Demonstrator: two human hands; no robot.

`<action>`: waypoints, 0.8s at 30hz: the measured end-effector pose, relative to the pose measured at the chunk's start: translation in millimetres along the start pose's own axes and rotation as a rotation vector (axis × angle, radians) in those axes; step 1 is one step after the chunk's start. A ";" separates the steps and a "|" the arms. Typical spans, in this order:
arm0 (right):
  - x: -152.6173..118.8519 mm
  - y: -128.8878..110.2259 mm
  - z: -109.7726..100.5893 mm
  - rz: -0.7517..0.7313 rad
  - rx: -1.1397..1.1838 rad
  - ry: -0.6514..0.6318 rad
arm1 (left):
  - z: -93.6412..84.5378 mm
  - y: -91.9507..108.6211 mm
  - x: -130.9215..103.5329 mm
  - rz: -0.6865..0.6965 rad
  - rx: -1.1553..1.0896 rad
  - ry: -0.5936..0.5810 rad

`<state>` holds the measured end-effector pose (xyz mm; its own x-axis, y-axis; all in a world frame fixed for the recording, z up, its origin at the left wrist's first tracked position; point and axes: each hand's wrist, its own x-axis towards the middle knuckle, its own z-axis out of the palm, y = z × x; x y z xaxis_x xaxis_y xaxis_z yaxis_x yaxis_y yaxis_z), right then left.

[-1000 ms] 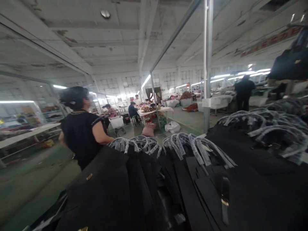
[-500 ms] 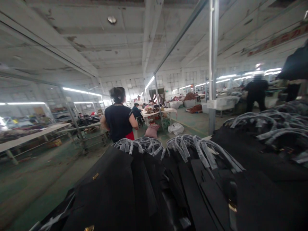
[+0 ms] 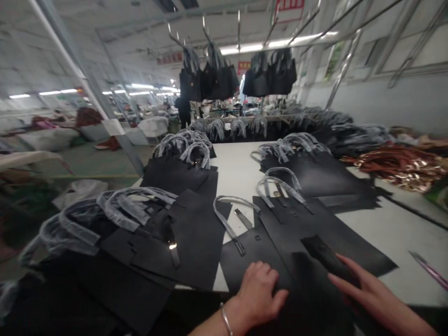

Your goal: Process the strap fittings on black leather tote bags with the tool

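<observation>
black leather bag panels (image 3: 266, 242) lie flat at the near edge of the white worktable (image 3: 402, 224), overlapping one another, with plastic-wrapped handles (image 3: 229, 219) sticking out toward the far side. left hand (image 3: 259, 294) rests palm down on the nearest panel, fingers curled lightly and spread over the leather, pinning it rather than gripping it; a thin bracelet (image 3: 226, 319) sits at the wrist. right hand (image 3: 371, 291) lies flat and open just beside it, fingers stretched out over a narrow black strap piece (image 3: 325, 256) that sits on top of the panels, touching it but not closed around it.

more stacks of the same bag parts (image 3: 140, 233) crowd the left of the table, finished black bags (image 3: 217, 79) hang from hooks overhead, and a heap of brown straps with metal fittings (image 3: 399, 165) lies at the far right. something thin and pointed (image 3: 429, 268) lies near the right edge of the table; it is too blurred to name.

the likely trouble here is slippage: the panels are smooth and loosely overlapped, so a push from either flat hand could slide the top piece out of line with the ones below. the wrapped handles could also snag on each other if one panel is drawn out.
</observation>
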<state>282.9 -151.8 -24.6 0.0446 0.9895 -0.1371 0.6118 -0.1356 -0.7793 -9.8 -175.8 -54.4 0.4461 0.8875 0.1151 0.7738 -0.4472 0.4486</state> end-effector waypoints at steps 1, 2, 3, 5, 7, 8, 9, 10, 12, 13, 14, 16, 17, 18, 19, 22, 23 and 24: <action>5.7 -5.2 0.2 0.021 0.028 -0.063 | -0.4 1.5 4.5 -0.018 -0.016 0.016; 11.8 -11.2 1.2 0.028 0.047 -0.117 | 0.4 3.1 9.4 -0.032 -0.030 0.040; 17.8 -17.2 2.6 0.017 0.049 -0.150 | 2.2 4.4 14.1 -0.043 -0.042 0.062; 27.8 -28.7 6.0 -0.052 0.011 -0.154 | 8.1 5.1 21.3 -0.046 -0.065 0.072; 34.8 -39.6 10.8 -0.120 -0.018 -0.177 | 15.5 3.8 24.2 -0.013 -0.072 0.045; 37.3 -45.3 14.1 -0.128 -0.016 -0.218 | 19.2 2.8 24.2 0.011 -0.069 0.034; 39.5 -51.1 18.1 -0.116 -0.005 -0.278 | 22.9 1.7 23.6 0.035 -0.061 0.032; 41.4 -57.2 22.7 -0.092 0.011 -0.352 | 26.4 0.6 22.7 0.051 -0.051 0.041; 45.9 -69.6 33.0 -0.046 0.037 -0.500 | 32.9 -1.5 20.7 0.083 -0.037 0.072; 48.7 -75.6 38.2 -0.037 0.045 -0.564 | 35.6 -2.5 20.0 0.104 -0.035 0.087; 52.2 -81.1 43.0 -0.040 0.049 -0.616 | 37.8 -3.4 19.5 0.126 -0.035 0.101; 60.5 -90.5 51.4 -0.043 0.057 -0.685 | 40.3 -5.2 19.3 0.166 -0.035 0.120; 65.1 -94.4 54.9 -0.030 0.065 -0.712 | 40.6 -5.8 19.4 0.179 -0.033 0.127; 69.7 -98.1 58.2 -0.010 0.075 -0.736 | 40.3 -6.4 19.7 0.185 -0.030 0.133; 73.9 -101.8 61.4 0.012 0.088 -0.757 | 39.6 -6.8 20.0 0.188 -0.026 0.137; 82.9 -113.6 70.9 0.037 0.107 -0.773 | 36.8 -7.5 20.5 0.192 -0.015 0.140; 84.0 -117.6 73.6 0.012 0.093 -0.756 | 35.9 -7.5 20.5 0.194 -0.014 0.140; 84.2 -121.5 75.7 -0.025 0.067 -0.733 | 35.2 -7.6 20.5 0.194 -0.013 0.141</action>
<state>152.4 -55.7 12.3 -0.5223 0.7088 -0.4742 0.5548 -0.1399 -0.8201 9.3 -158.2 -86.6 0.5181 0.7923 0.3222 0.6733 -0.6101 0.4176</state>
